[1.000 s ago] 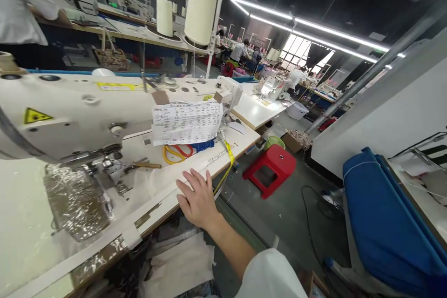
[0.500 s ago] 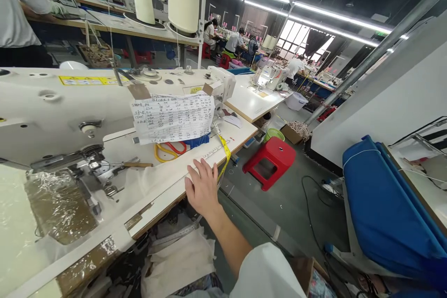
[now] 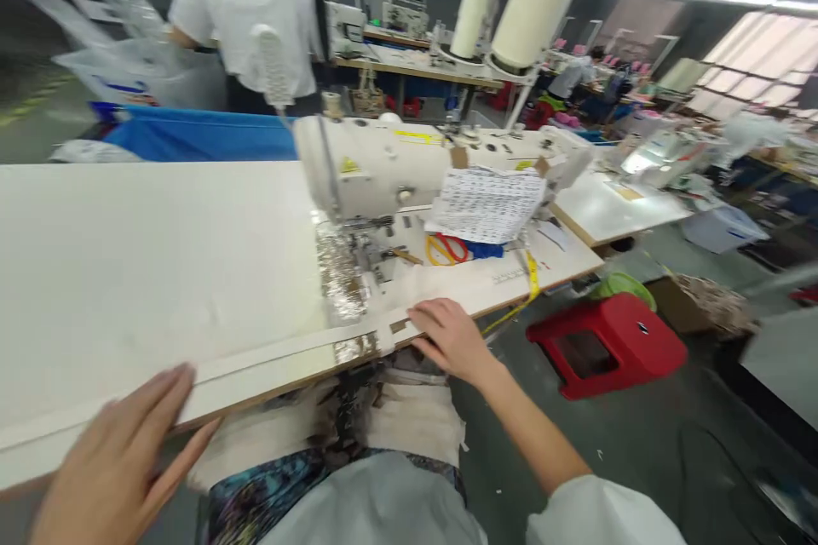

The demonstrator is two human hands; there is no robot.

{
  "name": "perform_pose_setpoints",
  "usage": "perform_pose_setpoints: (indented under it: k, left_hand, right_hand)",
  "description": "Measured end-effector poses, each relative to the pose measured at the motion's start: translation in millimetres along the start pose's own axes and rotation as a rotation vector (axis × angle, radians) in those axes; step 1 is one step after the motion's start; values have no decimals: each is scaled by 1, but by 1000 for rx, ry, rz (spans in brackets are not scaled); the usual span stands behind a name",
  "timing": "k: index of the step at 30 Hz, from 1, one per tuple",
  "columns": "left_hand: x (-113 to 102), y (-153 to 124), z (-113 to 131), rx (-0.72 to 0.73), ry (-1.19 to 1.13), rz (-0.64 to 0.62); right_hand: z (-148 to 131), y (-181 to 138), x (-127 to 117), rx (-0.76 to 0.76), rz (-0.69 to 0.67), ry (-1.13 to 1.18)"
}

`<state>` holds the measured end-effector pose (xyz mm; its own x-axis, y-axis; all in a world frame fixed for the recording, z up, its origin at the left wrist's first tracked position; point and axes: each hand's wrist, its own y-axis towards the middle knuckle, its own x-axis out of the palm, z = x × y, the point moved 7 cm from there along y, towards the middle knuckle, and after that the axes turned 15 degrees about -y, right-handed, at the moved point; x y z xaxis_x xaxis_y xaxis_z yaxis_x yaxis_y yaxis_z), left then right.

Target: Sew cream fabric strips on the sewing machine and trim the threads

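My right hand (image 3: 451, 336) rests palm down with fingers spread on the front edge of the white sewing table (image 3: 146, 272), touching a long white fabric strip (image 3: 268, 353) that runs along that edge. At the lower left, my left hand (image 3: 112, 464) is blurred, fingers stretched out toward the same edge, holding nothing. A white sewing machine (image 3: 409, 166) stands behind my right hand, with shiny foil tape (image 3: 338, 272) around its needle area. A printed paper sheet (image 3: 489, 204) hangs from the machine arm. Yellow and red scissors (image 3: 447, 249) lie under it, beside a yellow tape measure (image 3: 530, 272).
A red plastic stool (image 3: 613, 345) stands on the floor to the right, a green basket (image 3: 623, 285) behind it. Large cream thread cones (image 3: 537, 0) rise behind the machine. A person in a white shirt (image 3: 246, 17) stands at the back left. Cream fabric (image 3: 396, 417) lies on my lap.
The view has swung left and pulled back, showing the wide table. My left hand has come into view at the lower left. My right hand has slid left along the table edge.
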<state>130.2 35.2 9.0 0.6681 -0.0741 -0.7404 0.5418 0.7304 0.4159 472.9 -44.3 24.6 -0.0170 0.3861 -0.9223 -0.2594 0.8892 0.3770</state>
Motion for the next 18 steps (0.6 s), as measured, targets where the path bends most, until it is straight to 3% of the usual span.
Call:
perform_pose_setpoints:
  k: [3,6,9,12,15,18]
  left_hand:
    - [-10,-17,-13,-20,78,58]
    - [-23,-21,-13,-50,3,71]
    - [-23,-27,-21,-410,-260,-45]
    - [1,-40,-10,-766,-675,-290]
    - [19,-33,20,-781,-919,-432]
    - [24,-14,37,-690,-923,-398]
  right_hand:
    - [3,4,-5,-57,-23,-13]
    - [1,9,-15,-87,-76,67]
    - [-3,15,-25,39,-192,262]
    - [-23,21,-24,188,-352,612]
    - [-56,30,-23,218,-458,880]
    - [-82,45,-34,83,-411,793]
